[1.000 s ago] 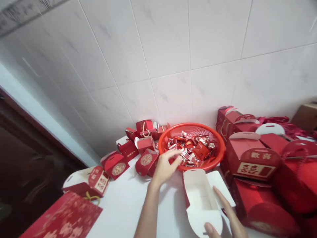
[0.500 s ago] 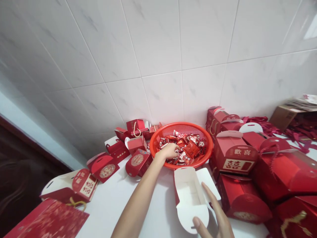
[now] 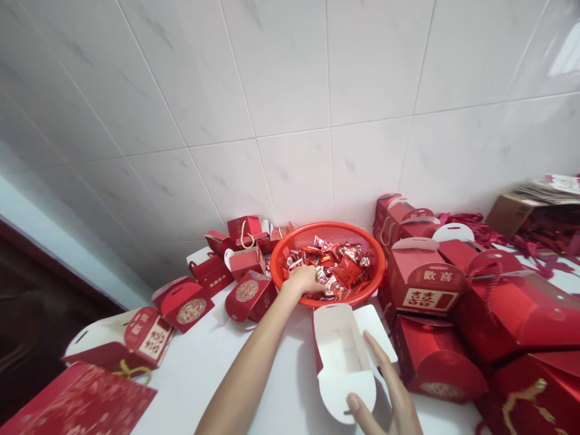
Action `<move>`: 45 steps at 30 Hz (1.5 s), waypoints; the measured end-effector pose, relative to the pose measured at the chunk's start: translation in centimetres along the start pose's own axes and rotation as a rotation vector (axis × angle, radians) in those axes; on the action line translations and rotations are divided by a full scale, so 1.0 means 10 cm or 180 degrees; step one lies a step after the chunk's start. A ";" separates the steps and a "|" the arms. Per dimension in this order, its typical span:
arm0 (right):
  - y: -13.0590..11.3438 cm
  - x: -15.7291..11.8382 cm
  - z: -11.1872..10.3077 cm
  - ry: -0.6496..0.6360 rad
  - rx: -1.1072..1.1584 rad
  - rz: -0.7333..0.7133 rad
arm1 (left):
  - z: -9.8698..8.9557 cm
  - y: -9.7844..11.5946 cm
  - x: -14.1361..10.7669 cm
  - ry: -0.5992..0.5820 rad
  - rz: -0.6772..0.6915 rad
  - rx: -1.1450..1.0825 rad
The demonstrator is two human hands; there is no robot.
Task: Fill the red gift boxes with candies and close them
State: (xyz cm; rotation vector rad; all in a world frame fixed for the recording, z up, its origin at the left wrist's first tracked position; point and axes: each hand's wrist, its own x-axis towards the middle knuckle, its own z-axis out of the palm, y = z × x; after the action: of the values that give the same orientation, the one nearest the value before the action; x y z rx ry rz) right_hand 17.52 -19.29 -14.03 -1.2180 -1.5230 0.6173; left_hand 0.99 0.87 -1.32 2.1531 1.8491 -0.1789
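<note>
My left hand (image 3: 304, 280) reaches over the near rim of a red mesh basket (image 3: 378, 270). Its fingers are curled in among red-and-white wrapped candies (image 3: 348, 270), closed on some at the near side; the fingertips are partly hidden. Just in front of the basket stands an open paper gift box (image 3: 339, 350), white inside and red outside, with nothing visible in it. My right hand (image 3: 389, 393) grips this box at its near right corner, the thumb on the front flap and a finger along the right flap.
Red gift boxes (image 3: 423, 278) are stacked closely on the right, near a brown carton (image 3: 512, 211) and dark red ribbons (image 3: 462, 222). More small boxes (image 3: 247, 296) stand left. A red bag (image 3: 81, 399) lies at the lower left. A tiled wall (image 3: 294, 169) rises behind.
My left hand has shifted slightly down toward the basket's near rim, its fingers more curled into the candies. My right hand keeps its place on the box. The whole view has shifted slightly.
</note>
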 end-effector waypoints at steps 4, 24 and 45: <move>-0.01 -0.01 0.00 -0.0011 0.0009 0.0070 | -0.01 0.01 -0.01 0.0029 -0.0099 0.0089; 0.00 -0.02 0.03 -0.0011 0.0083 0.0165 | 0.00 -0.07 0.03 -0.0360 0.0216 0.0072; -0.04 -0.02 0.02 -0.0005 0.0136 0.0248 | 0.12 -0.17 0.16 -0.0808 0.0763 -0.0423</move>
State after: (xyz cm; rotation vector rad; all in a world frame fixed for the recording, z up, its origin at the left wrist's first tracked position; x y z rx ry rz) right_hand 17.20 -19.54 -13.85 -1.2491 -1.4620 0.6987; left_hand -0.29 2.23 -3.15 2.1269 1.4129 -0.2552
